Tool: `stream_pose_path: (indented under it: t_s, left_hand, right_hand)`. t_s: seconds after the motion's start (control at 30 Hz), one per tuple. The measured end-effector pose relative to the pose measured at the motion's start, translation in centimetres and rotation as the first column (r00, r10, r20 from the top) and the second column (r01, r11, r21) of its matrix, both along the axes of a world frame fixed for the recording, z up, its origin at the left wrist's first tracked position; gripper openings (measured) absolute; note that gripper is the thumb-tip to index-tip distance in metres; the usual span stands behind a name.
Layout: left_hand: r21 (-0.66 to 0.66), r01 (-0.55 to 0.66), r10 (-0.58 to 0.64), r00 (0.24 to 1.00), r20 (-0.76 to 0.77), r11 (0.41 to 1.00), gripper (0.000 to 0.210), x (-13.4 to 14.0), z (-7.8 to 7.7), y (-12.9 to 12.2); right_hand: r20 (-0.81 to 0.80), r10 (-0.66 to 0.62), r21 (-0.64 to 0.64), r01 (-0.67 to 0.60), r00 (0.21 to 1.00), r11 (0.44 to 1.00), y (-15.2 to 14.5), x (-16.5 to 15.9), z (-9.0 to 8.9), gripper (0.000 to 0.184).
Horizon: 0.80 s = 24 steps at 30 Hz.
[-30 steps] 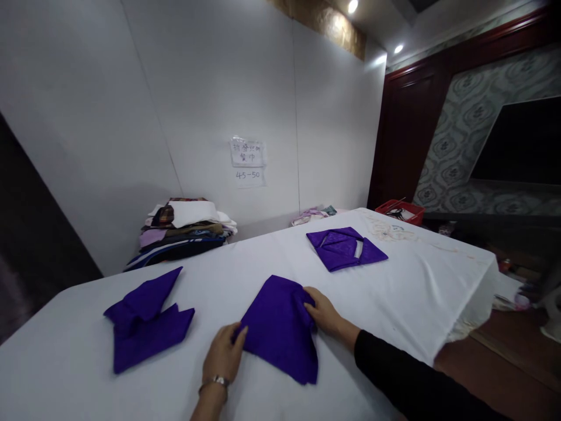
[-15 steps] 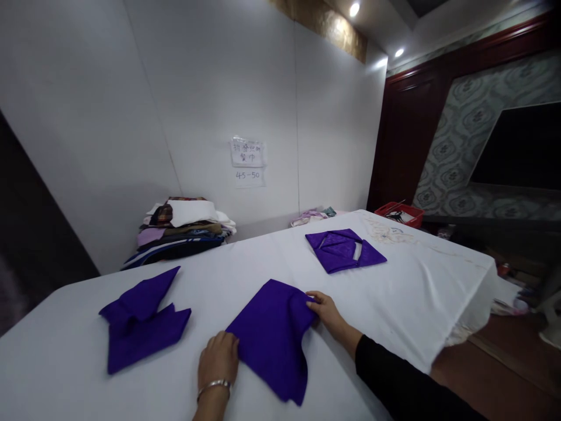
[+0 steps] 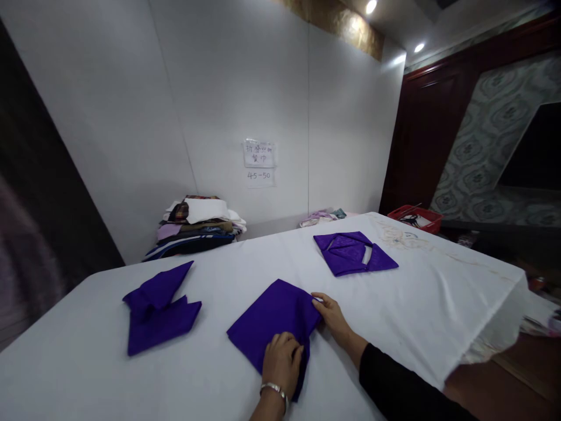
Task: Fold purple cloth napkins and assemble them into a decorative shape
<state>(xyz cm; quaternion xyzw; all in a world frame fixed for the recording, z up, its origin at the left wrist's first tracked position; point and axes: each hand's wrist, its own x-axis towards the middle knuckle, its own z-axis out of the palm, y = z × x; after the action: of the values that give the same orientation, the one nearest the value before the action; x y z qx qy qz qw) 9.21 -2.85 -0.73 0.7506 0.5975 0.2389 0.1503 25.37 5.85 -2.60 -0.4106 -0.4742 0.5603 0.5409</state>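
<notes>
A folded purple napkin (image 3: 272, 316) lies on the white tablecloth in front of me, its right side raised in a loose fold. My right hand (image 3: 335, 321) pinches the right corner between thumb and fingers. My left hand (image 3: 283, 362), with a silver bracelet at the wrist, has its fingers curled onto the napkin's near part; the fingertips are partly hidden. To the left lies a second purple napkin (image 3: 164, 318), folded with pointed ends. Farther back on the right is a third purple napkin (image 3: 346, 251), folded into a flat angular shape with an opening in it.
The white-covered table (image 3: 210, 380) reaches to a drop at the right. Behind it are a stack of folded clothes (image 3: 201, 225), a smaller cloth pile (image 3: 322, 217) and a red basket (image 3: 432, 221). Paper signs (image 3: 259, 155) hang on the pale wall.
My left hand has moved right, from the napkin's left corner onto its near part. The right hand keeps its pinch on the right corner. The whole view has shifted slightly.
</notes>
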Motion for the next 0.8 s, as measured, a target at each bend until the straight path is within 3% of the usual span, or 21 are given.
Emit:
stream_pose_path:
  t_s: [0.2, 0.3, 0.4, 0.47, 0.6, 0.8]
  left_hand:
    - [-0.017, -0.031, 0.032, 0.995, 0.099, 0.999, 0.025, -0.5, 0.0, -0.4]
    - [-0.035, -0.070, 0.071, 0.997, 0.031, 0.997, 0.027, 0.5, 0.3, -0.9]
    - [-0.023, -0.080, 0.078, 0.995, -0.058, 0.997, 0.016, 1.4, 0.7, -1.0]
    - [-0.014, -0.084, 0.084, 0.995, -0.047, 0.996, 0.015, 1.6, 0.8, -0.8]
    - [-0.022, -0.099, 0.101, 0.983, 0.151, 0.995, 0.017, 0.7, 0.4, -0.1]
    - [0.014, -0.218, 0.185, 0.857, 0.481, 0.976, 0.034, -2.2, 0.4, 0.5]
  right_hand:
    - [0.026, 0.009, -0.033, -0.009, 1.000, 0.999, -0.7, 0.1, 0.9, 0.052]
    - [0.025, 0.059, -0.019, -0.059, 0.998, 0.998, -1.1, 0.3, 1.2, 0.055]
    - [0.014, 0.088, 0.003, -0.088, 0.996, 0.996, -1.4, 0.5, 1.5, 0.062]
    - [0.026, 0.096, 0.013, -0.096, 0.995, 0.995, -1.5, 0.7, 1.6, 0.066]
    - [0.066, 0.059, 0.080, -0.064, 0.996, 0.995, -1.3, 1.0, 1.4, 0.065]
    - [0.002, 0.129, 0.036, -0.129, 0.992, 0.991, -0.9, 0.4, 0.7, 0.064]
